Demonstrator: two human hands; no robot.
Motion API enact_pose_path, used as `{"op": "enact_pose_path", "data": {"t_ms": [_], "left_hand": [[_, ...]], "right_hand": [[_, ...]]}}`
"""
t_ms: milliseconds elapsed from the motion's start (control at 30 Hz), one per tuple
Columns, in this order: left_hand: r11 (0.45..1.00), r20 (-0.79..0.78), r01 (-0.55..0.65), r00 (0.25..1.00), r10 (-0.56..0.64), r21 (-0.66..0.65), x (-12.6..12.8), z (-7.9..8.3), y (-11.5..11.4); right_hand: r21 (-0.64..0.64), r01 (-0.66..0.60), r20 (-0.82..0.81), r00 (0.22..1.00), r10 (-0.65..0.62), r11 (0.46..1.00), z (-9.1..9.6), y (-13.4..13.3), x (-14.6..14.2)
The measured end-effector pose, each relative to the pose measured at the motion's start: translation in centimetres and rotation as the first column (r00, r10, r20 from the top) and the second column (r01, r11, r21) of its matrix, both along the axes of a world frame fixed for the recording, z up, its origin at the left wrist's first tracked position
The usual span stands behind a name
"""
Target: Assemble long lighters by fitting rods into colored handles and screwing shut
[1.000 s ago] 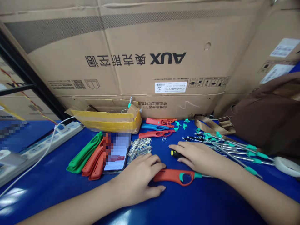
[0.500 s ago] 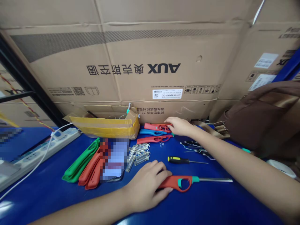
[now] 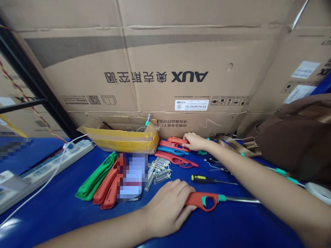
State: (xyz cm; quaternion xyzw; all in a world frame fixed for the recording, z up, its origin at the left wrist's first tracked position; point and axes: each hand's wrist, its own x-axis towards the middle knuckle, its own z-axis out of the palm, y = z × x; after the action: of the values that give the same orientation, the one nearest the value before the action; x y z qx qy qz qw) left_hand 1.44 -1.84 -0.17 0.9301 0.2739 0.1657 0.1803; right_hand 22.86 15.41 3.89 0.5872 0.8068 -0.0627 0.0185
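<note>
My left hand [image 3: 169,205] rests on the blue table, fingers curled over the grip end of an assembled red lighter [image 3: 210,200] with a teal trigger and a long metal tube. My right hand [image 3: 195,141] reaches to the back of the table, its fingers closed on a red handle shell [image 3: 177,140] at the top of a small pile. A blue shell [image 3: 169,150] and another red shell [image 3: 176,159] lie just in front of that pile. A yellow-and-black screwdriver [image 3: 207,179] lies between my two hands.
A low cardboard tray [image 3: 124,139] stands at the back. Green and red shells [image 3: 99,177] lie left of a phone [image 3: 131,177]. Clear small tubes [image 3: 157,172] sit mid-table. A power strip [image 3: 43,168] is far left, a brown bag [image 3: 297,134] right, large cartons behind.
My right hand left the screwdriver and went to the shell pile at the back, where it now grips a red shell. My left hand stayed on the lighter.
</note>
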Motion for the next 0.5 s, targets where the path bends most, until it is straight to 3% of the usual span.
{"op": "enact_pose_path", "data": {"t_ms": [133,300,500], "left_hand": [[0.999,0.034,-0.035,0.999,0.035,0.003,-0.3,0.5,0.5],[0.989,-0.02,-0.059,0.998,0.062,0.136,-1.1,1.5,1.6],[0.945,-0.086,-0.062,0.992,0.095,0.322,-3.0,4.6,4.2]], "right_hand": [[-0.077,0.035,-0.047,0.998,-0.039,0.996,0.2,0.2,-0.2],[-0.137,0.037,-0.075,0.996,-0.048,0.99,0.6,0.3,-0.4],[0.141,0.041,-0.184,0.983,-0.014,0.989,2.7,-1.5,1.6]]}}
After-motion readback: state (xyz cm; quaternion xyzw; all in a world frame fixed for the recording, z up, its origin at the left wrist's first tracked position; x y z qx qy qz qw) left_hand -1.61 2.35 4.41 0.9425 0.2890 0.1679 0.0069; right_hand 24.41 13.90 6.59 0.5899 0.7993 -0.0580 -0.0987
